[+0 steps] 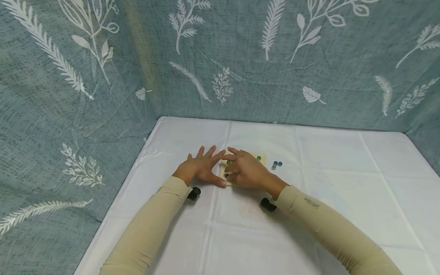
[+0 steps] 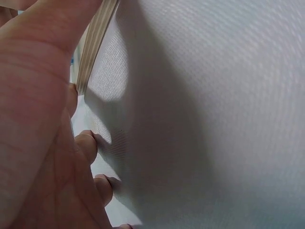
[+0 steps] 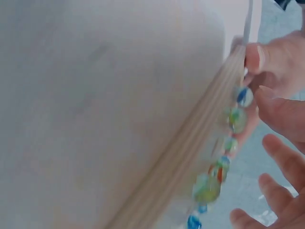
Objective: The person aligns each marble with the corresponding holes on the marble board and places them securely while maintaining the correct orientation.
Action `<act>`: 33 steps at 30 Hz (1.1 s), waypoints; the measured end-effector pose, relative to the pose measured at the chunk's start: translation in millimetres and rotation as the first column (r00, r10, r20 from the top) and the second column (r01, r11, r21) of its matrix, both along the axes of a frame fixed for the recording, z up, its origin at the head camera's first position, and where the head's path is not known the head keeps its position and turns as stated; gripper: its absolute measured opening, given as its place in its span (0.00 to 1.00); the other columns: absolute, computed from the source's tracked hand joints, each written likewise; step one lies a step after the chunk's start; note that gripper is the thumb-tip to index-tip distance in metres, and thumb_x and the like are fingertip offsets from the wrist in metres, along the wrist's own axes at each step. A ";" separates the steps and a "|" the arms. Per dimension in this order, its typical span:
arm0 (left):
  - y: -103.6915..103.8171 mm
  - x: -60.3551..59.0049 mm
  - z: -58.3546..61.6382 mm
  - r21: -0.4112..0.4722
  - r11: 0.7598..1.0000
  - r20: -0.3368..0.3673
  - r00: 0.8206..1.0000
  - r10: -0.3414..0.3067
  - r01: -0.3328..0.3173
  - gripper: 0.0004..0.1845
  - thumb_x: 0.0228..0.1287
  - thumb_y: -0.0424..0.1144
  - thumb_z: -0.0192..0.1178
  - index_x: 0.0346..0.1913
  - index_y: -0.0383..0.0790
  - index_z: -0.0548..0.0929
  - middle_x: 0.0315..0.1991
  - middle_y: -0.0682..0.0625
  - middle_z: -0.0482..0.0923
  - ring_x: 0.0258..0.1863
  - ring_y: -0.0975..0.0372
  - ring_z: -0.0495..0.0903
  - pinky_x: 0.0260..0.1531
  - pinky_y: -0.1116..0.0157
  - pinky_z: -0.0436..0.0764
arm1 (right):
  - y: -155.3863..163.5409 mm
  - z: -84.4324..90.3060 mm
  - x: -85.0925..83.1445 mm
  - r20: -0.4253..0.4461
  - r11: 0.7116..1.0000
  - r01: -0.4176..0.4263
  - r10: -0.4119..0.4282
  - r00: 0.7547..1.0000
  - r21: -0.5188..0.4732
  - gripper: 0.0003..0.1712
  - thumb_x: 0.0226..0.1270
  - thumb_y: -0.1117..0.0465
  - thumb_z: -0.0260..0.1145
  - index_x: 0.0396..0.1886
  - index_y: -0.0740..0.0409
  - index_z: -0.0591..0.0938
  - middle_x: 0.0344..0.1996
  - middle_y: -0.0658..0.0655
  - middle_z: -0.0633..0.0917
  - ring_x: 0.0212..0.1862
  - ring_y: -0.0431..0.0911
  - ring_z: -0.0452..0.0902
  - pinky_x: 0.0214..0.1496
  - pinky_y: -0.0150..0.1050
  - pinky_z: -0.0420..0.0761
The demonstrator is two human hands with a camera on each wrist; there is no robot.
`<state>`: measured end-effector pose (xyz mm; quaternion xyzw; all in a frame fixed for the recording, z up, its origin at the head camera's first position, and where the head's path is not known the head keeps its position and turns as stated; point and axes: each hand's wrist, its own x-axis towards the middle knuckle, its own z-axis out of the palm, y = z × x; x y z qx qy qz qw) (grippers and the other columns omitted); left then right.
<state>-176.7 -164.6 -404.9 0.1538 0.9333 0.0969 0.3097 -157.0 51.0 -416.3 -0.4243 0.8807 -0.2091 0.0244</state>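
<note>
A small pale wooden board point(image 1: 261, 157) lies on the white-clothed table point(image 1: 309, 229) and carries several glass marbles point(image 3: 208, 188) in a row. My left hand point(image 1: 203, 168) lies flat at the board's left side with its fingers spread. Its thumb point(image 2: 43, 57) touches the layered board edge point(image 2: 95, 43). My right hand point(image 1: 245, 170) hovers over the board with fingers spread, covering most of it. The fingers point(image 3: 281, 114) stand just beyond the marbles and grip nothing that I can see. The board edge point(image 3: 190, 157) fills the right wrist view.
Three loose bluish marbles point(image 1: 277, 164) lie on the cloth just right of the board. Leaf-patterned grey-green fabric point(image 1: 240, 68) walls the table at the back and left. Black wrist cameras point(image 1: 194, 193) sit under both forearms.
</note>
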 end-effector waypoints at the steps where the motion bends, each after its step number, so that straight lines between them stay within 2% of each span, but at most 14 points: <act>1: -0.1 0.0 0.4 0.000 1.000 -0.001 1.000 0.000 0.000 0.65 0.56 0.75 0.67 0.86 0.64 0.37 0.87 0.49 0.25 0.85 0.41 0.24 0.77 0.27 0.36 | 2.7 1.5 -0.5 0.014 1.000 0.012 -0.012 1.000 -0.006 0.11 0.65 0.59 0.77 0.46 0.55 0.94 0.70 0.60 0.81 0.81 0.63 0.61 0.80 0.64 0.64; 5: -0.4 -0.1 1.8 -0.005 1.000 -0.004 1.000 0.008 -0.008 0.65 0.55 0.74 0.68 0.86 0.63 0.38 0.87 0.48 0.25 0.85 0.41 0.24 0.77 0.27 0.36 | 16.5 7.1 -3.8 0.064 0.998 0.061 -0.060 0.996 -0.027 0.13 0.66 0.61 0.75 0.49 0.57 0.93 0.71 0.60 0.80 0.82 0.62 0.60 0.82 0.61 0.62; 10: 0.3 -2.9 1.3 -0.012 1.000 -0.005 1.000 0.010 -0.010 0.65 0.56 0.74 0.68 0.86 0.63 0.38 0.87 0.48 0.25 0.85 0.41 0.24 0.78 0.28 0.36 | 40.0 10.8 -7.7 0.099 0.989 0.144 -0.140 0.985 -0.038 0.12 0.65 0.63 0.75 0.48 0.59 0.93 0.71 0.60 0.80 0.82 0.60 0.59 0.82 0.59 0.64; 19: -0.7 -3.6 -1.0 0.010 1.000 -0.022 1.000 0.011 -0.011 0.65 0.56 0.72 0.70 0.86 0.61 0.39 0.87 0.47 0.26 0.85 0.41 0.24 0.77 0.28 0.36 | 84.3 12.4 -11.3 0.084 0.972 0.233 -0.228 0.970 -0.044 0.12 0.64 0.66 0.75 0.47 0.61 0.92 0.70 0.64 0.80 0.81 0.65 0.59 0.77 0.62 0.68; 27: 1.5 -2.9 -1.4 0.022 1.000 -0.032 0.999 0.014 -0.013 0.65 0.56 0.72 0.70 0.86 0.60 0.39 0.87 0.45 0.27 0.85 0.39 0.25 0.77 0.27 0.37 | 114.7 13.0 -13.4 0.101 0.938 0.346 -0.347 0.932 0.032 0.14 0.65 0.66 0.74 0.50 0.62 0.91 0.73 0.61 0.78 0.83 0.62 0.56 0.77 0.64 0.68; 33: 5.3 -2.5 -1.5 0.025 1.000 -0.025 1.000 0.012 -0.011 0.65 0.56 0.71 0.71 0.86 0.60 0.40 0.87 0.45 0.27 0.85 0.40 0.25 0.77 0.27 0.37 | 135.5 6.5 -15.0 0.115 0.913 0.399 -0.407 0.906 0.083 0.14 0.66 0.66 0.72 0.51 0.62 0.91 0.73 0.61 0.77 0.83 0.62 0.55 0.78 0.65 0.66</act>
